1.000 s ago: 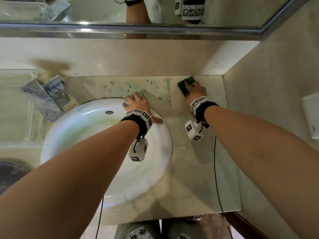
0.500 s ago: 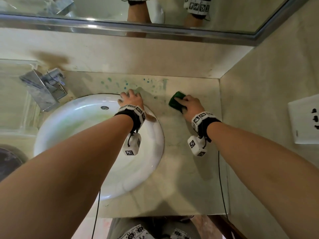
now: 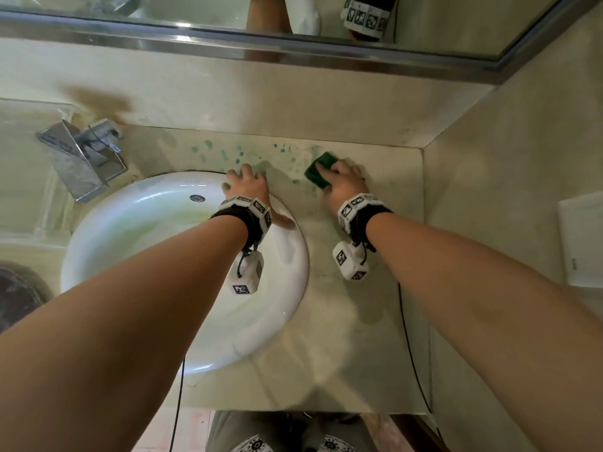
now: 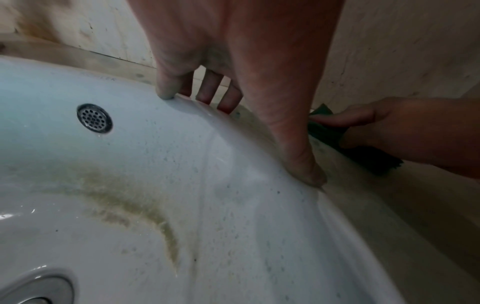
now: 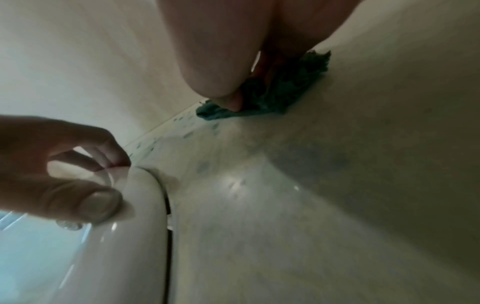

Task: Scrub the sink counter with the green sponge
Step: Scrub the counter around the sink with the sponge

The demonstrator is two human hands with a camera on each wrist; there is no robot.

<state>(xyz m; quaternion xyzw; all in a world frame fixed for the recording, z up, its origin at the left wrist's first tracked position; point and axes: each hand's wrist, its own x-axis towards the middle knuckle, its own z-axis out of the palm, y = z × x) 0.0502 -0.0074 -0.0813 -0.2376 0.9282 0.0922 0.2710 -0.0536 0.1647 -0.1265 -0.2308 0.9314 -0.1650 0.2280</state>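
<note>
The pale marble desk filled the middle of the frame, its far edge speckled with blue-green spots. At upper centre-right the right hand had its grip closed on the dark green sponge, flat on the desk. The left hand rested on the round white basin's rim, fingers spread and holding nothing.

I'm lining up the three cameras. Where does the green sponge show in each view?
Head: green sponge upper centre-right, under the right hand.
Left wrist: sponge at the right edge, beyond the basin rim.
Right wrist: sponge top centre, under the fingers.
Shared landmark: white basin rim.
</note>
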